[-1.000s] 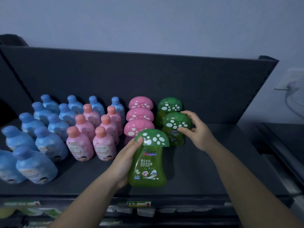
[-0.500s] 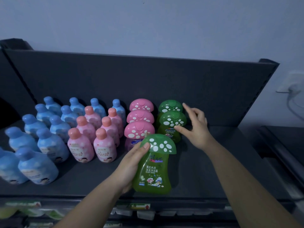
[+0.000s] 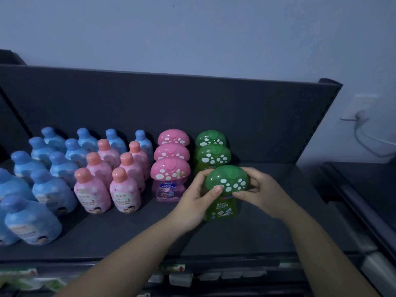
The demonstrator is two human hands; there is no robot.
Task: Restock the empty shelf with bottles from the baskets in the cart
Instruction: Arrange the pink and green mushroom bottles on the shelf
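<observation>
A green bottle with a white-spotted mushroom cap (image 3: 226,181) stands upright on the dark shelf (image 3: 246,236), in front of two more green mushroom bottles (image 3: 213,154). My left hand (image 3: 198,199) grips its left side, thumb on the cap's front. My right hand (image 3: 260,192) holds the cap from the right, fingers curled round it. Left of the green row stand three pink mushroom bottles (image 3: 170,171). The cart and baskets are out of view.
Pink round-capped bottles (image 3: 126,189) and blue bottles (image 3: 52,189) fill the shelf's left half in rows. The shelf's back panel (image 3: 192,103) rises behind. Bare shelf floor lies right of the green row. A wall socket with a cable (image 3: 360,116) is at right.
My left hand carried the green bottle back and right into line behind the other two green ones. My right hand left the second green bottle and took hold of this one's cap.
</observation>
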